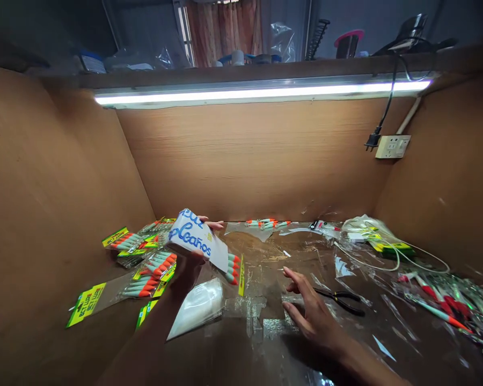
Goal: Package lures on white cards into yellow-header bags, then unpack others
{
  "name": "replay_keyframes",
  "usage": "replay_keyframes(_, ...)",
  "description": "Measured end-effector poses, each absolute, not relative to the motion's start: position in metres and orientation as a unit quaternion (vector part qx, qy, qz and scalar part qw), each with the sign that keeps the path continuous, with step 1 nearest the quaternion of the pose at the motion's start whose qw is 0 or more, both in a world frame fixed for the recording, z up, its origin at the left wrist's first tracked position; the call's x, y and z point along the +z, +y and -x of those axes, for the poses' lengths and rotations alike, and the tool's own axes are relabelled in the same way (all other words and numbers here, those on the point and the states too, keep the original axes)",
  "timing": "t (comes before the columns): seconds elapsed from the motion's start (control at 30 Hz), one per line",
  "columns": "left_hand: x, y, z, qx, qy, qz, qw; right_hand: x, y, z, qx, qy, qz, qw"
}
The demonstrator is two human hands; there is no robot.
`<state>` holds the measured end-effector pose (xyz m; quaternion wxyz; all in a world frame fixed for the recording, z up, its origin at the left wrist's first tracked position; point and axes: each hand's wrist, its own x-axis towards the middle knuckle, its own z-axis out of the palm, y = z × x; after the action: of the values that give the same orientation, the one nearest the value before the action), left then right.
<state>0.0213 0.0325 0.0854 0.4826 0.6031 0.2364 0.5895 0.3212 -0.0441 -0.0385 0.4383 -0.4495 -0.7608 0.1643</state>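
My left hand [195,258] is wrapped around a white card pack [191,236] with blue lettering that reads in part "pleaños". Whether it is a box or a stack of cards I cannot tell. Behind its lower right edge shows a bag of orange-tipped fishing lures [233,268] with a yellow header; whether my hand also grips it is hidden. Below lies a stack of clear plastic bags [201,305]. My right hand [306,308] hovers over the tabletop with fingers apart and nothing in them. Beside it rest black-handled pliers [348,303].
Packed lures [145,284] with yellow headers pile up on the left. Loose lures [265,223] lie at the back wall. A plastic bag with white cord [366,233] and a heap of lures [454,305] sit right. A plug [372,140] dangles near a power socket [393,146].
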Motion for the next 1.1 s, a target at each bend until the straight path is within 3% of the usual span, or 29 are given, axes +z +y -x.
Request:
replay_keyframes(0.13, 0.090, 0.028, -0.017, 0.643, 0.160, -0.585, 0.467, -0.041, -0.045, -0.320, 0.185, -0.762, 0.454, 0.422)
replay_keyframes(0.33, 0.041, 0.018, -0.033, 0.511, 0.106, -0.413, 0.746, -0.029, -0.035, -0.317, 0.267, -0.727, 0.447, 0.448)
replay_keyframes(0.53, 0.004, 0.009, -0.049, 0.413, 0.089, -0.367, 0.829, 0.013, 0.016, -0.271, 0.378, -0.698, 0.386, 0.470)
replay_keyframes(0.63, -0.008, 0.011, -0.047, 0.370, 0.091, -0.372, 0.847, 0.032, 0.039, -0.242, 0.463, -0.695, 0.345, 0.428)
replay_keyframes(0.77, -0.010, 0.011, -0.036, 0.373, 0.099, -0.446, 0.807, 0.055, 0.038, -0.224, 0.544, -0.705, 0.263, 0.371)
replay_keyframes(0.93, 0.021, 0.009, -0.023, 0.429, 0.162, -0.586, 0.668, 0.074, 0.023, -0.232, 0.406, -0.747, 0.245, 0.467)
replay_keyframes(1.1, 0.044, 0.013, -0.013, 0.521, 0.179, -0.646, 0.528, 0.075, 0.033, -0.240, 0.386, -0.720, 0.285, 0.501)
